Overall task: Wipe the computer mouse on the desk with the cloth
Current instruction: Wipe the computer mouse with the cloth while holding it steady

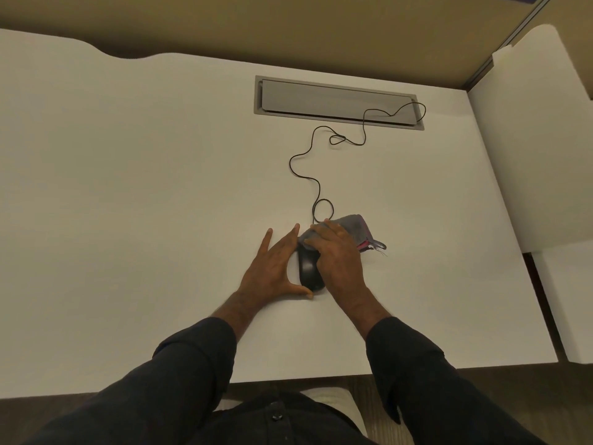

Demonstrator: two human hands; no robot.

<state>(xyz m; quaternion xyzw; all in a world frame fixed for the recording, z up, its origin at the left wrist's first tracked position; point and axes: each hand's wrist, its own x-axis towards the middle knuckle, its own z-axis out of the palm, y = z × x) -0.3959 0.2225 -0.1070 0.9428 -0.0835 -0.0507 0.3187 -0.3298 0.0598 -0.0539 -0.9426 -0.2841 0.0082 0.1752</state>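
Observation:
A black wired computer mouse (pixel 308 270) lies on the white desk (pixel 134 200), a little right of centre. My left hand (pixel 272 268) lies against its left side with straight fingers, the thumb hooked round the near end. My right hand (pixel 337 255) presses a grey cloth with a pink edge (pixel 361 231) onto the front of the mouse, its fingers bent over the cloth. Part of the cloth sticks out to the right of that hand. The front half of the mouse is hidden under cloth and hand.
The mouse's black cable (pixel 316 184) snakes away to a grey cable hatch (pixel 337 101) set into the desk at the back. A white side panel (pixel 539 149) stands at the right. The desk's front edge (pixel 353 374) runs just before my body.

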